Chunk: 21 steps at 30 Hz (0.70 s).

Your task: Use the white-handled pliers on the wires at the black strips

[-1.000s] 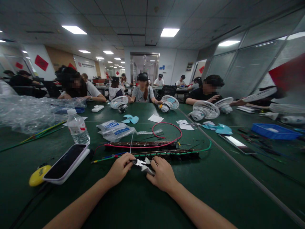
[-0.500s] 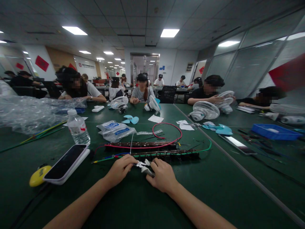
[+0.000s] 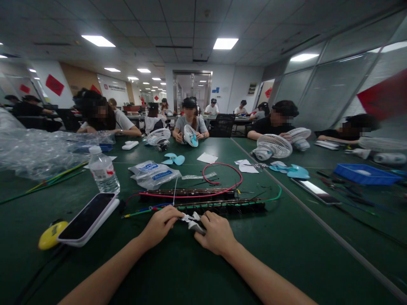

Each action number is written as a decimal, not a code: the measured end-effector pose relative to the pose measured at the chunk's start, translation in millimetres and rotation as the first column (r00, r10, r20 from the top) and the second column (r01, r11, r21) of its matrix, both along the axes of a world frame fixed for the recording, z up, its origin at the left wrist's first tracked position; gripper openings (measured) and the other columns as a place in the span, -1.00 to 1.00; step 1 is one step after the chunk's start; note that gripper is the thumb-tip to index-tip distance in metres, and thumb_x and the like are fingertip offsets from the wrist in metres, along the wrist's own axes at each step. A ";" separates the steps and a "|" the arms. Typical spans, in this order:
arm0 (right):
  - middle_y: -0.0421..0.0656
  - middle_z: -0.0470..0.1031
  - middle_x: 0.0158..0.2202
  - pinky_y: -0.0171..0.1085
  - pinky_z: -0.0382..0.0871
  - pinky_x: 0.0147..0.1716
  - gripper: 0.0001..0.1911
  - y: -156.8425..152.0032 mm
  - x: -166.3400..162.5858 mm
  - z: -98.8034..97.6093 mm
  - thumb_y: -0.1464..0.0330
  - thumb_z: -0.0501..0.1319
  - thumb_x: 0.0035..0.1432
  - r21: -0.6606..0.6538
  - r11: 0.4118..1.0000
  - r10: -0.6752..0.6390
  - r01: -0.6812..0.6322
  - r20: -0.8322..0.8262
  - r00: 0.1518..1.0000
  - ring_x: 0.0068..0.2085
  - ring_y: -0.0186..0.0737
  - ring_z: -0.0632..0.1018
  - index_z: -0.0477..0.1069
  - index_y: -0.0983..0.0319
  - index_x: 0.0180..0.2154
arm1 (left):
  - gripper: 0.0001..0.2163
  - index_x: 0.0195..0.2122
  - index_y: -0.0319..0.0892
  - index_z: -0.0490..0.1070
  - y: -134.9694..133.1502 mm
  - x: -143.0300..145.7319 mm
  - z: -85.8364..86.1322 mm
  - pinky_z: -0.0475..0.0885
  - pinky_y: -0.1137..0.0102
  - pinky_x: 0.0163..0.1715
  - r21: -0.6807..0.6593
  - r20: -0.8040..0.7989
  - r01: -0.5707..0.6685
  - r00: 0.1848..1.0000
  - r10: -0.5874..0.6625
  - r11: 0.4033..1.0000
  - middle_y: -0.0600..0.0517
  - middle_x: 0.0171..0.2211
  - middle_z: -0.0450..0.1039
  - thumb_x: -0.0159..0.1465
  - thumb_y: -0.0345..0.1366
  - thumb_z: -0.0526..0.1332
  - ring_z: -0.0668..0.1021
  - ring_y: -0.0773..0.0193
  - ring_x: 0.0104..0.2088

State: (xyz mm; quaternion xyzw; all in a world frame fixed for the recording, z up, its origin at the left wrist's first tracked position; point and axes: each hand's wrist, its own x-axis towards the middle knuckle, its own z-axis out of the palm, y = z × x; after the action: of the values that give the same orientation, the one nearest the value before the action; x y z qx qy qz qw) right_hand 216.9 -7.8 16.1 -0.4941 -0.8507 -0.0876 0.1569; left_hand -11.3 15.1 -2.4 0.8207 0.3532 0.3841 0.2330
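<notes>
Across a green tabletop (image 3: 270,258) beneath lit ceiling panels (image 3: 225,43), facing people (image 3: 190,116) and white fans (image 3: 276,145), gripping pliers (image 3: 193,225) in the right hand (image 3: 216,233), wrapping it around the grey handle (image 3: 199,229) and holding them just in front of two black wired strips (image 3: 251,207)! Positioning the left hand (image 3: 162,226) right at the pliers' tip, pressing thumb and fingers together, not clearly showing anything pinched between; seeing a red cable (image 3: 242,178) running along the rear strip (image 3: 152,199), and a water bottle (image 3: 104,173) standing off left.

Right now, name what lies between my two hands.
In the head view, a pliers-like tool lies between the left hand and right hand.
</notes>
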 end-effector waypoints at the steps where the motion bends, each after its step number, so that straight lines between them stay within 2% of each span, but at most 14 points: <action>1: -0.12 0.44 -0.34 -0.28 0.20 -0.37 -0.76 -0.1 0.0 0.0 0.21 0.21 -0.03 0.001 1.000 0.000 0.000 0.000 1.000 -0.30 -0.17 0.43 0.42 0.24 -0.35 | -0.76 -0.12 -0.15 0.46 0.2 0.1 0.2 0.39 0.46 -0.39 -0.008 0.003 -0.002 1.000 0.002 1.000 -0.01 -0.25 0.40 0.31 -0.46 0.03 0.43 0.38 -0.46; 14: -0.07 0.39 -0.25 -0.21 0.19 -0.25 -0.76 7.2 4.2 -11.1 0.25 0.24 -0.06 0.068 0.997 0.048 -0.044 -0.056 0.997 -0.22 -0.13 0.37 0.37 0.25 -0.32 | -0.75 -0.05 -0.12 0.42 -1.3 0.5 0.7 0.39 0.47 -0.43 -0.055 0.004 -0.029 1.000 0.030 0.998 0.02 -0.25 0.39 0.32 -0.41 0.04 0.42 0.41 -0.50; 17: -0.04 0.38 -0.21 -0.17 0.18 -0.17 -0.72 8.0 5.1 -11.0 0.25 0.23 -0.06 0.070 0.996 0.052 -0.047 -0.074 0.996 -0.16 -0.08 0.36 0.36 0.25 -0.29 | -0.74 -0.03 -0.11 0.41 -1.5 0.6 0.6 0.39 0.46 -0.42 -0.052 0.000 -0.040 0.999 0.040 0.998 0.01 -0.25 0.39 0.32 -0.40 0.04 0.42 0.39 -0.49; 21: -0.05 0.37 -0.20 -0.18 0.18 -0.18 -0.74 6.6 4.6 -8.2 0.27 0.23 -0.07 0.056 0.996 0.078 -0.074 -0.073 0.994 -0.16 -0.09 0.35 0.35 0.25 -0.29 | -0.72 -0.02 -0.11 0.40 -1.0 -0.5 -1.6 0.39 0.44 -0.40 -0.042 -0.009 -0.050 0.999 0.049 0.998 0.01 -0.25 0.39 0.30 -0.42 0.03 0.42 0.37 -0.46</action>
State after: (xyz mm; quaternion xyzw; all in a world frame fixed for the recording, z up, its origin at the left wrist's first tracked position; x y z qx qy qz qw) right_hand 221.6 -1.2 8.0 -0.4598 -0.8598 -0.0853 0.2050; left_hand -11.8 14.1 -4.1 0.8082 0.3823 0.3788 0.2391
